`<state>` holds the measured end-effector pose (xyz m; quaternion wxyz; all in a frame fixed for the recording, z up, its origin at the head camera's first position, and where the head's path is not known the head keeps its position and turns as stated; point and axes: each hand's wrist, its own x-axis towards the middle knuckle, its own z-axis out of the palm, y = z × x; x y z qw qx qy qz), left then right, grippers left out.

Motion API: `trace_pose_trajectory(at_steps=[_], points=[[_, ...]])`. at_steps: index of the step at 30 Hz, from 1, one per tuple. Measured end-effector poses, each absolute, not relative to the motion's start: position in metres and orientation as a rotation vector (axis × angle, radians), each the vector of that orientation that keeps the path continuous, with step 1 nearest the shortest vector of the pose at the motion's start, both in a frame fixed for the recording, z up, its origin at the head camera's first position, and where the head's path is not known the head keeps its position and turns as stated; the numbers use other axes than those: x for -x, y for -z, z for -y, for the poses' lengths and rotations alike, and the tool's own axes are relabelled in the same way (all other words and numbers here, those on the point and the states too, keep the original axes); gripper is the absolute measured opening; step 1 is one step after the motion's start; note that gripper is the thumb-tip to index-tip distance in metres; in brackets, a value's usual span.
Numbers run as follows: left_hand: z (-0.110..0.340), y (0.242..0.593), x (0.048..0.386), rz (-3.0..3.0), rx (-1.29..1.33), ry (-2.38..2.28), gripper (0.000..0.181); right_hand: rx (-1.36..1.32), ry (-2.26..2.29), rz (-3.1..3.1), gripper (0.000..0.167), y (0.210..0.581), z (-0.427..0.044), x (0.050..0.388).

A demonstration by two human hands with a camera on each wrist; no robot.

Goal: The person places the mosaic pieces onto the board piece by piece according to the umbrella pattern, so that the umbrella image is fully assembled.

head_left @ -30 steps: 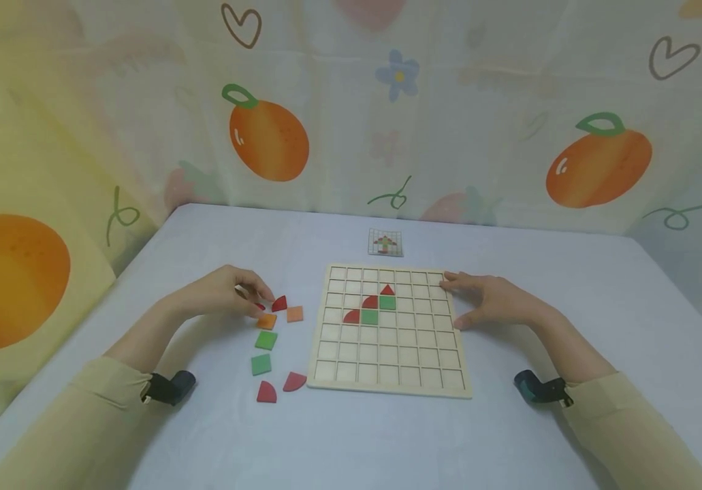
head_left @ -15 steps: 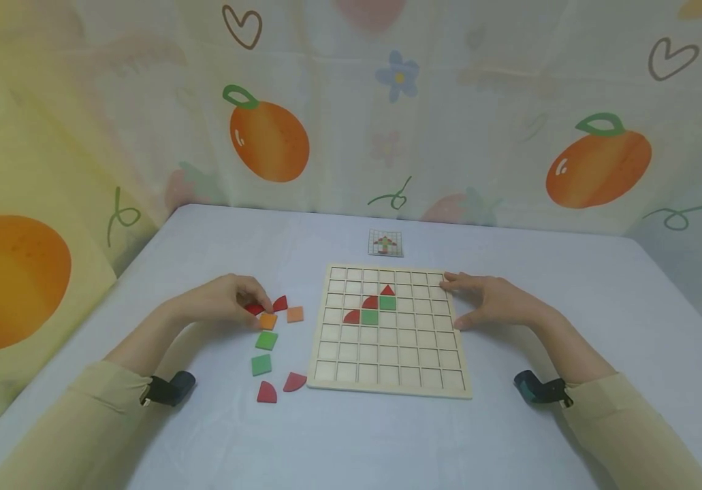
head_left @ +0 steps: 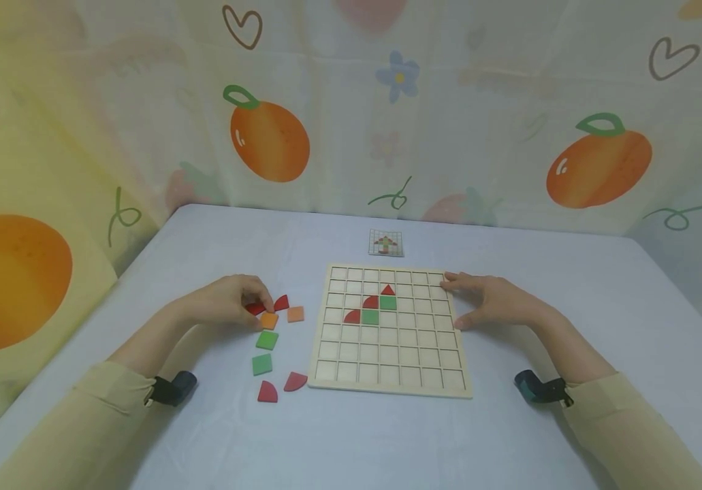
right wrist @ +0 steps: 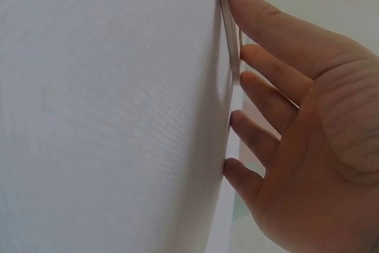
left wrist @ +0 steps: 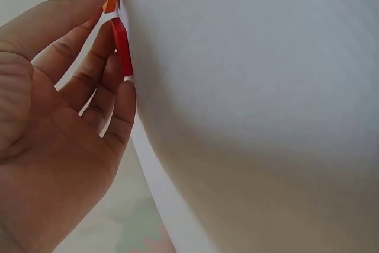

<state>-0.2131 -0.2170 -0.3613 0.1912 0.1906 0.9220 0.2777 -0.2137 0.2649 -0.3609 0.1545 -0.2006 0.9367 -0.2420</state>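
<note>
My left hand [head_left: 227,299] is low over the loose tiles left of the board, its thumb and index finger pinching an orange square tile [head_left: 269,321]. Beneath its other fingers lies a red tile [left wrist: 122,48], partly covered in the head view. A second red tile [head_left: 281,302] and a paler orange square [head_left: 295,314] sit just to the right. My right hand [head_left: 493,299] rests against the right edge of the wooden grid board [head_left: 389,355], thumb and fingertips touching its rim, fingers extended. In the board's cells are a red triangle [head_left: 388,290], red quarter-circles [head_left: 353,316] and green squares [head_left: 370,317].
Two green squares [head_left: 267,340] and two red quarter-circles [head_left: 267,392] lie on the white table nearer the front, left of the board. Behind the board is a small pattern card [head_left: 385,243]. A printed curtain [head_left: 449,122] hangs at the table's back.
My left hand has come down slightly and shifted right, its thumb and index finger closing on the orange square. My right hand and the board have stayed put.
</note>
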Motion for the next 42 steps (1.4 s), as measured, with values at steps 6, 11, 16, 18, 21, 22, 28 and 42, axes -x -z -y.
trace_pose_trajectory(at_steps=[6, 11, 16, 18, 21, 22, 28, 42], points=[[0.216, 0.36, 0.212, -2.598, -0.543, -0.797, 0.017, 0.587, 0.698, -2.683, 0.084, 0.361, -0.266, 0.214], [0.214, 0.358, 0.212, -2.634, -0.54, -0.768, 0.016, 0.593, 0.704, -2.68, 0.083, 0.361, -0.267, 0.214], [0.212, 0.358, 0.213, -2.65, -0.529, -0.798, 0.011, 0.593, 0.7, -2.68, 0.083, 0.361, -0.267, 0.215], [0.212, 0.358, 0.213, -2.654, -0.528, -0.817, 0.01, 0.59, 0.698, -2.681, 0.083, 0.361, -0.267, 0.215], [0.21, 0.358, 0.213, -2.659, -0.528, -0.845, 0.008, 0.588, 0.698, -2.679, 0.083, 0.36, -0.267, 0.214], [0.209, 0.358, 0.213, -2.659, -0.525, -0.857, 0.008, 0.588, 0.698, -2.679, 0.083, 0.36, -0.266, 0.214], [0.207, 0.355, 0.212, -2.652, -0.514, -0.909, 0.008, 0.582, 0.697, -2.677, 0.085, 0.361, -0.266, 0.215], [0.191, 0.347, 0.217, -2.596, -0.526, -1.033, 0.01, 0.577, 0.692, -2.684, 0.084, 0.363, -0.267, 0.216]])
